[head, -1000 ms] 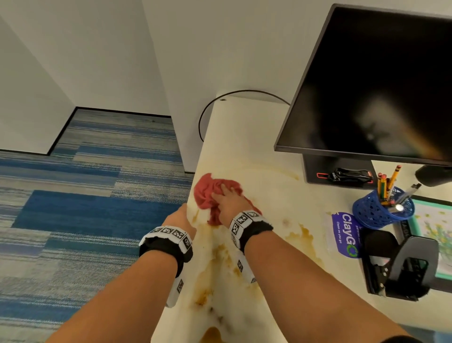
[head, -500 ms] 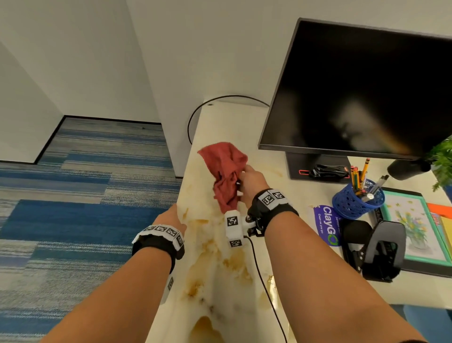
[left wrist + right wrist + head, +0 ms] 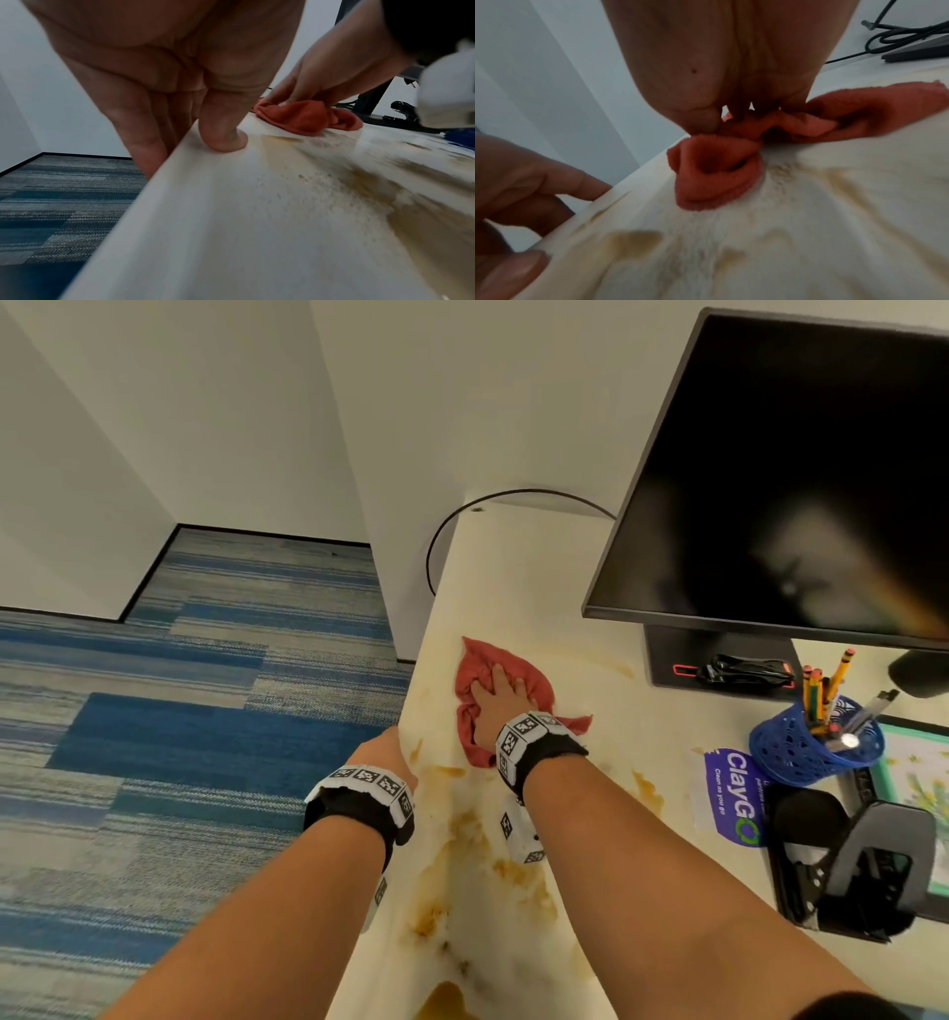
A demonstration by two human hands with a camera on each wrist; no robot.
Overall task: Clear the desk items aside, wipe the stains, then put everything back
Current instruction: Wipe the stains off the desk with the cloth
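Note:
A crumpled red cloth (image 3: 534,683) lies on the cream desk (image 3: 590,721), near its left edge. My right hand (image 3: 500,698) presses down on it with straight, spread fingers. The right wrist view shows the cloth (image 3: 711,172) bunched into folds under the fingertips. Brown stains (image 3: 462,834) run across the desk between my forearms and toward me. My left hand (image 3: 385,752) holds the desk's left edge, thumb (image 3: 223,140) on top and fingers down the side. The cloth (image 3: 303,117) lies just beyond that thumb.
A black monitor (image 3: 796,480) stands at the back right with a black stapler (image 3: 744,667) on its base. A blue pen cup (image 3: 811,752), a ClayGo sticker (image 3: 734,793), a hole punch (image 3: 873,870) and a framed picture (image 3: 919,778) crowd the right. Blue carpet (image 3: 179,737) lies left.
Half a second ago my right hand held the cloth lifted off the desk. It is now back down, pressed flat under that hand. The left hand has stayed on the edge.

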